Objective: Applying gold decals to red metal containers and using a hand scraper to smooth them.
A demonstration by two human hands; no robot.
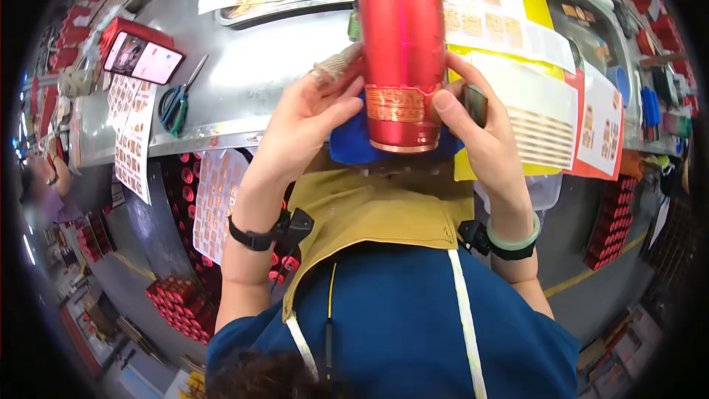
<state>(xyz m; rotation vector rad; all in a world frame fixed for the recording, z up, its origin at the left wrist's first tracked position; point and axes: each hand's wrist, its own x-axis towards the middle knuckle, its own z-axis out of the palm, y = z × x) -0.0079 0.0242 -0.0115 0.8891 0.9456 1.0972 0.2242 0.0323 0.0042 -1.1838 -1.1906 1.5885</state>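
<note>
A shiny red metal bottle (402, 37) hangs upright over the near edge of the bench, between my two hands. A gold-patterned label (396, 106) runs around its lower part. My left hand (317, 111) is closed against the bottle's left side, its fingertips behind the body; beige wrapping covers part of its fingers. My right hand (484, 118) grips the other side, with the thumb at the label's right edge and the fingers partly hidden behind. A small dark oval object (475, 105) shows by the right palm; I cannot tell what it is.
On the metal bench (244, 66) lie scissors (173, 107), a phone (144, 58) leaning on a red box, and printed label sheets (487, 18). A stack of white sheets (543, 114) rests on yellow material at right. Red cans (181, 309) are stacked on the floor.
</note>
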